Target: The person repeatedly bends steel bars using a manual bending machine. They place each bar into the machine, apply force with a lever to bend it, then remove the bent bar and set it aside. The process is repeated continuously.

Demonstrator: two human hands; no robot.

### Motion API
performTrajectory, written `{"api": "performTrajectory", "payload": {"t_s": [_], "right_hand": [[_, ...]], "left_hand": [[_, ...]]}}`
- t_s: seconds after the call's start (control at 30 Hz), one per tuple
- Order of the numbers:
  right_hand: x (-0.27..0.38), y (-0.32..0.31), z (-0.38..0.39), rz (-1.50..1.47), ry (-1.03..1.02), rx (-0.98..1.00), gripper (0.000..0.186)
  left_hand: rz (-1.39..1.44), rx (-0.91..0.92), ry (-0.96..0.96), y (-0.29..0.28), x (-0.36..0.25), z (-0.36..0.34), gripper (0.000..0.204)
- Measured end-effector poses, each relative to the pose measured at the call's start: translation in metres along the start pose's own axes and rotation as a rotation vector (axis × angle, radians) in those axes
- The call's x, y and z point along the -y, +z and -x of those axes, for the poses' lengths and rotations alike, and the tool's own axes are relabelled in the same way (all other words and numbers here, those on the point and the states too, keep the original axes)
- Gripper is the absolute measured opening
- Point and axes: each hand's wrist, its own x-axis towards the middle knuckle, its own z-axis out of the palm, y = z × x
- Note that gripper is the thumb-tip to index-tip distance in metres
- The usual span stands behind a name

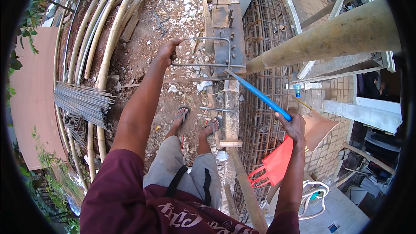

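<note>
My left hand (169,52) is closed on a bent steel bar (207,38), a squared U lying over a dark board with steel pins (223,52) mounted on a long narrow beam. My right hand (291,125) grips the lower end of a blue-handled bending tool (258,93), whose bare metal head meets the bent bar at the right side of the board. A short loose bar (215,109) lies across the beam below. My sandalled feet (182,116) stand on rubble-strewn soil left of the beam.
Bamboo poles (108,63) and a bundle of thin bars (82,102) lie left. Rebar cages (266,17) run along the beam's right. A thick slanted pole (329,39) crosses at upper right. A red bag (273,164) and brown sheet (320,130) sit near my right arm.
</note>
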Motion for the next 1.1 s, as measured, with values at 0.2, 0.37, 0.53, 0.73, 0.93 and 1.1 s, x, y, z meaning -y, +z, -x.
{"api": "performTrajectory", "payload": {"t_s": [0.2, 0.37, 0.53, 0.73, 0.93, 1.1], "right_hand": [[-0.014, 0.017, 0.008, -0.056, 0.019, -0.1, 0.068], [0.043, 0.063, 0.055, -0.161, 0.197, -0.311, 0.063], [0.175, 0.185, 0.127, -0.329, 0.516, -0.533, 0.067], [0.128, 0.195, 0.146, -0.297, 0.474, -0.351, 0.061], [0.134, 0.175, 0.153, -0.362, 0.451, -0.166, 0.058], [0.101, 0.157, 0.137, -0.596, 0.257, 0.243, 0.052]], "left_hand": [[0.017, 0.065, -0.014, -0.001, -0.003, -0.001, 0.038], [-0.01, 0.101, 0.012, -0.002, 0.002, -0.007, 0.039], [0.015, 0.107, 0.084, 0.001, 0.006, -0.008, 0.038], [0.029, 0.069, 0.031, 0.007, -0.003, 0.003, 0.035], [-0.01, -0.029, 0.04, 0.007, 0.002, 0.002, 0.039], [-0.011, 0.022, 0.044, 0.003, 0.005, 0.0, 0.048]]}}
